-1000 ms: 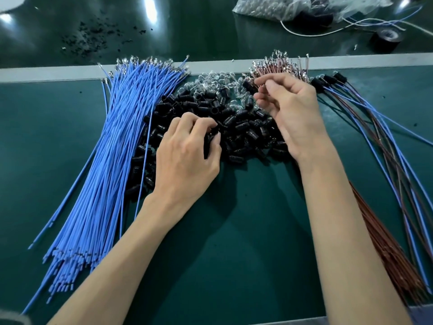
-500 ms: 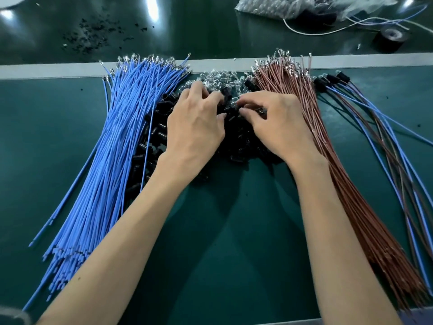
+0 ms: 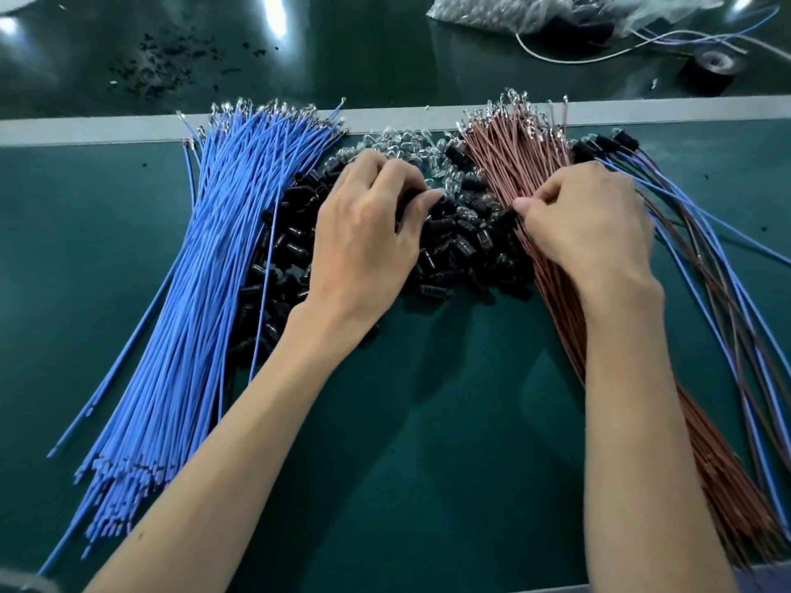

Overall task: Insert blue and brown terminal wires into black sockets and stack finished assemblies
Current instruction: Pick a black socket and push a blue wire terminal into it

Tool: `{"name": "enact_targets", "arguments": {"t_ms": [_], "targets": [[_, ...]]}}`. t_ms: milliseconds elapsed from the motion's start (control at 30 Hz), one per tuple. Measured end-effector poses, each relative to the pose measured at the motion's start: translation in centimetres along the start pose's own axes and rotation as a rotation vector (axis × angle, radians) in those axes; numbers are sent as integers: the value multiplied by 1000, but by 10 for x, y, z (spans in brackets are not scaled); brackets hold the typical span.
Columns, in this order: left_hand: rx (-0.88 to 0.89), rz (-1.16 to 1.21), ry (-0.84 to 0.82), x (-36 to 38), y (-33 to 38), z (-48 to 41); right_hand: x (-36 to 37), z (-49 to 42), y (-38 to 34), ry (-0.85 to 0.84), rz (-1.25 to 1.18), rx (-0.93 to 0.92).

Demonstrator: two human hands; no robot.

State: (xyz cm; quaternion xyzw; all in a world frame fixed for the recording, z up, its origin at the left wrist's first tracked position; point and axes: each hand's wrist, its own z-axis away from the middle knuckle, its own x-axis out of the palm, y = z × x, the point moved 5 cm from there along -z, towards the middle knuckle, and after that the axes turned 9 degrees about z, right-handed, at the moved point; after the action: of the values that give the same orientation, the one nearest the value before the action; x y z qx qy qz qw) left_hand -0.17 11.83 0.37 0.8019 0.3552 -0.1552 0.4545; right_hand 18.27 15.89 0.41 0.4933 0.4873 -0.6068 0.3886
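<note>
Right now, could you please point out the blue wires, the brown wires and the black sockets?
blue wires (image 3: 192, 318): head view, middle of the bundle.
brown wires (image 3: 509, 164): head view, upper stretch below the metal tips.
black sockets (image 3: 462, 250): head view, bare middle of the pile.

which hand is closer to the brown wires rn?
Right. The right hand lies on the brown wires, fingers curled into the bundle. The left hand is over the black sockets, apart from the brown wires, to their left.
</note>
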Motion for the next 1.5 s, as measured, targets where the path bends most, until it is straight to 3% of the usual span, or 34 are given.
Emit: {"name": "enact_targets", "arguments": {"t_ms": [200,500,667,767,867,933,1033,1133,1233,1400,1500], "targets": [[12,30,-31,5,-2,2,-7,1,16,-82,-11,56],[-5,-23,-112,13,-13,6,-15,3,11,51,-148,52],[-30,11,-115,10,-12,5,-9,-1,-1,-11,-563,23],[-77,146,-136,6,-9,2,-1,0,-12,0,-977,76],[-316,562,-166,2,-8,1,1,5,-32,62,-1407,35],[-436,886,-225,3,-4,1,-1,6,-46,91,-1495,-73],[-509,1155,-511,9,1,5,0,5,-59,130,-1515,-185],[-502,1112,-725,11,-1,13,5,2,-61,173,-1485,-203],[-544,1096,-656,7,-10,10,12,-1,-60,106,-1526,-190],[-532,1256,-513,6,-12,1,33,16,-78,-376,-1226,-438],[-531,1202,-497,6,-12,1,27,19,-77,-246,-1122,-487]]}}
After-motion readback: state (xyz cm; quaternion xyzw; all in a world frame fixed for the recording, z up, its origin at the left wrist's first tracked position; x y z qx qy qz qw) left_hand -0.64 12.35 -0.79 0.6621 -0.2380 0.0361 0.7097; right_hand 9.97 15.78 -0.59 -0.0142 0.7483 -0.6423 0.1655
